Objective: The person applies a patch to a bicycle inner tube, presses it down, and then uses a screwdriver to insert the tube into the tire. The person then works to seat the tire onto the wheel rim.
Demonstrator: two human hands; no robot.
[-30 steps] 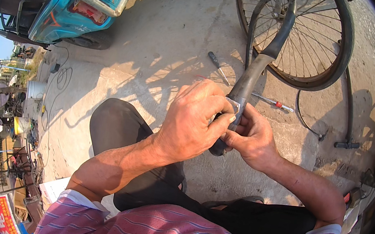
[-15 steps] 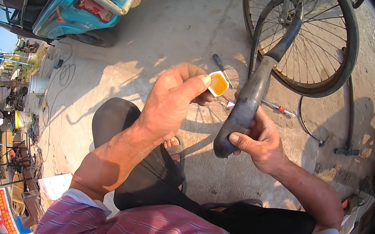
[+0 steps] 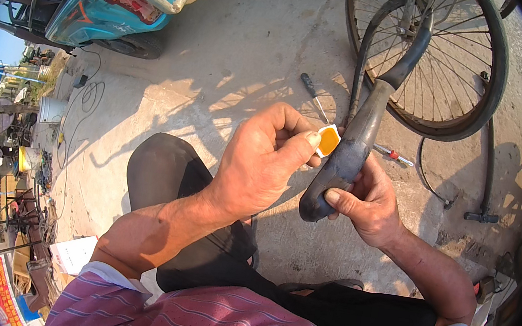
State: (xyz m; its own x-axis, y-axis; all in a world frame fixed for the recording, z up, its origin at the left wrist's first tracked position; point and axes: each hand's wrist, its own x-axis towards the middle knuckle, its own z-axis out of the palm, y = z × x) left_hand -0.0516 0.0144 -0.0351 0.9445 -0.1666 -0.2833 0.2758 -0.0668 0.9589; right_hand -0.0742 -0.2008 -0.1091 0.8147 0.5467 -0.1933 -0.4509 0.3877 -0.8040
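Note:
Between the thumb and fingers of my left hand (image 3: 267, 162) is a small square orange patch with a white border (image 3: 328, 141), held just left of the black inner tube (image 3: 360, 138). My right hand (image 3: 370, 210) grips the tube's lower looped end, thumb on top. The tube runs up to a bicycle wheel (image 3: 448, 69), and a darker area shows on its surface near my hands. A screwdriver (image 3: 309, 85) lies on the concrete behind my left hand, and a silver tool with a red part (image 3: 400, 157) lies right of the tube.
A turquoise electric vehicle (image 3: 91, 2) stands top left, with cables (image 3: 90, 98) on the ground nearby. A floor pump (image 3: 483, 192) lies at the right. My bent knee (image 3: 159, 163) is below left. Buckets (image 3: 27, 160), a red sign (image 3: 0, 287) and clutter line the left edge.
My left hand first pulled left away from the tube, showing the orange patch, then moved back right toward it. My right hand stays on the tube, whose end swung right and into fuller view.

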